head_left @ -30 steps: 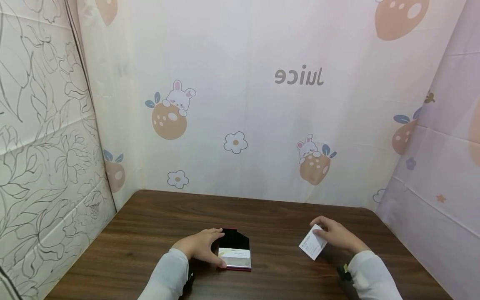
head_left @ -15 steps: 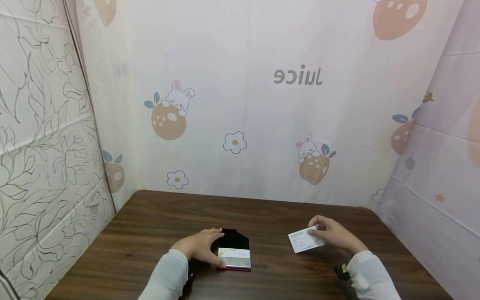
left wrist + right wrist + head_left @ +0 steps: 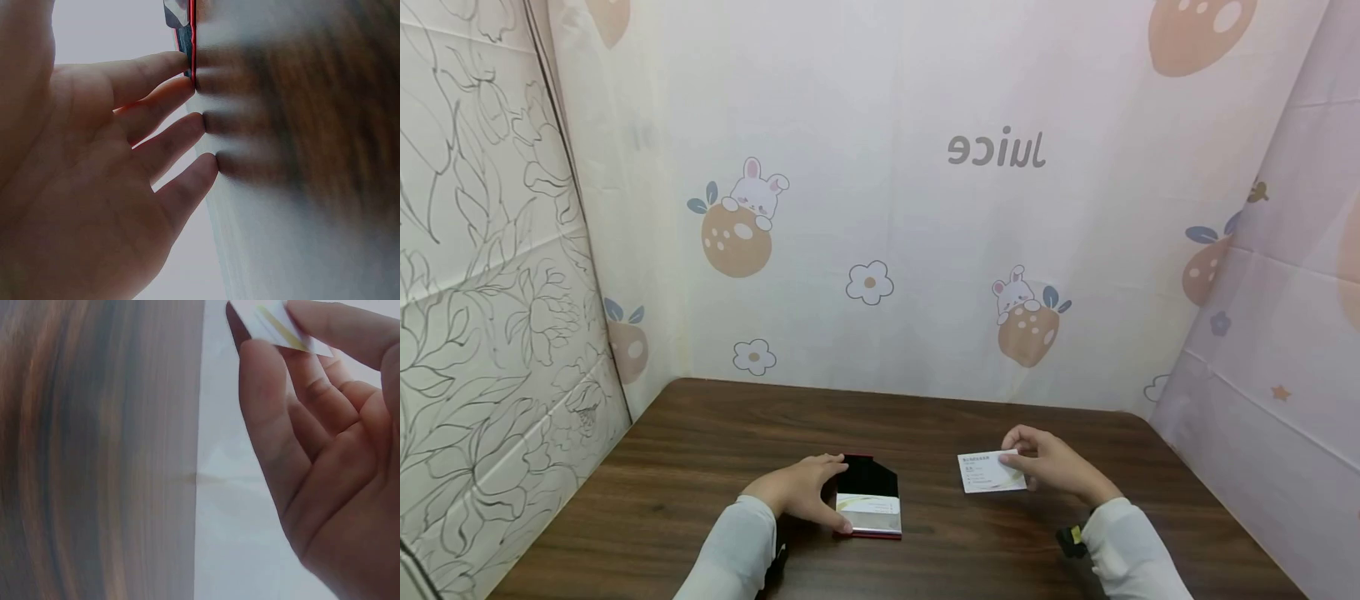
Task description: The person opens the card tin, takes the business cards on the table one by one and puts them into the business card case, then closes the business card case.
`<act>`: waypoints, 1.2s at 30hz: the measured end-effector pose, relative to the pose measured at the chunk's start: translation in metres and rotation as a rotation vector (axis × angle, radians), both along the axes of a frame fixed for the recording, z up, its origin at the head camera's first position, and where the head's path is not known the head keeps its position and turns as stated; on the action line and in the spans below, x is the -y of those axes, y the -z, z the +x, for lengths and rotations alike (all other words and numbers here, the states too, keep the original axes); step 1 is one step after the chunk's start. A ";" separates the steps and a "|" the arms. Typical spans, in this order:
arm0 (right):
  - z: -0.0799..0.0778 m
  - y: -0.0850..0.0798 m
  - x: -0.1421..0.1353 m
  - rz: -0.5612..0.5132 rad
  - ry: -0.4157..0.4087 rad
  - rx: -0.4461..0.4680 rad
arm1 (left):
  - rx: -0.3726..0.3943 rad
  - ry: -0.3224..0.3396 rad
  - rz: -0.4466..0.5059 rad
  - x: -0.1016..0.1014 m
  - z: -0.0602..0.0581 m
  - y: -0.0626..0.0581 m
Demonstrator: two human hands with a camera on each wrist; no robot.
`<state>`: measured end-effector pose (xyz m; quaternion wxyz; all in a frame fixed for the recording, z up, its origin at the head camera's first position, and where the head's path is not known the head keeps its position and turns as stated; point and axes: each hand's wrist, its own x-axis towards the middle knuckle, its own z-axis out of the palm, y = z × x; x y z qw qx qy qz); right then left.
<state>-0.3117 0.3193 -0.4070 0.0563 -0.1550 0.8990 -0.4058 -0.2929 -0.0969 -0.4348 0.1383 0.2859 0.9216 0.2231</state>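
A business card case with a red edge lies open on the table, its black inside uppermost and a white card in its near part. My left hand holds the case at its left side, thumb at the near corner and index finger at the far one. In the left wrist view several fingertips of that hand meet the tabletop beside the case's red edge. To the right, my right hand pinches a printed white business card by its right end, above the table.
The dark wood table runs back to a patterned curtain, with fabric walls at the sides. A dark strap piece with a yellow patch hangs at the right sleeve.
The card in my right hand has turned from a steep slant to nearly level and moved left toward the case. My left hand and the case have stayed in place.
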 end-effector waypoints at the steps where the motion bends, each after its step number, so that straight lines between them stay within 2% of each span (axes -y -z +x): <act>1: 0.000 0.000 0.002 -0.012 -0.006 0.001 | 0.000 0.001 0.000 0.000 0.000 0.000; 9: -0.006 0.006 0.022 -0.051 -0.085 0.006 | -0.007 0.009 -0.001 0.000 0.000 -0.001; 15: -0.008 0.009 0.050 -0.057 -0.158 0.002 | -0.012 0.016 0.002 0.000 0.000 -0.001; 24: 0.009 -0.006 0.106 -0.060 -0.243 -0.025 | -0.021 0.004 -0.009 0.000 -0.003 0.004; 32: -0.003 0.012 0.131 -0.043 -0.270 -0.062 | -0.026 -0.004 -0.014 -0.001 -0.005 0.005; 36: -0.007 0.016 0.144 -0.030 -0.305 -0.076 | -0.029 -0.007 -0.013 -0.001 -0.006 0.005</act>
